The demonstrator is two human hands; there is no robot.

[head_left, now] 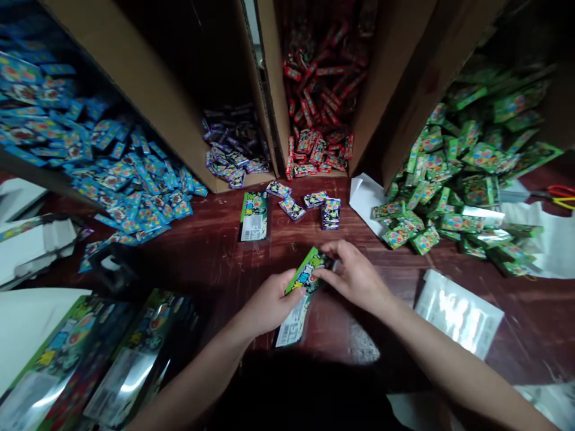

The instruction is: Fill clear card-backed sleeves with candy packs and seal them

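My left hand (277, 298) grips a flat printed packet (311, 269) with a green edge, colourful lettering and a pale barcode panel at its lower end. At the packet's upper right end, the thumb and fingers of my right hand (353, 272) are closed on it; whether they hold anything more is hidden. A similar packet (254, 216) lies flat on the table beyond my hands. To its right are a few loose small purple boxes (291, 208) and a short stack of purple boxes (330, 214).
Cardboard bins along the back hold blue boxes (135, 173), purple boxes (233, 143), red boxes (318, 143) and green boxes (449, 155), some spilling onto the table. Filled display packs (135, 353) lie at left. A clear plastic stack (458, 311) and scissors (561, 194) are at right.
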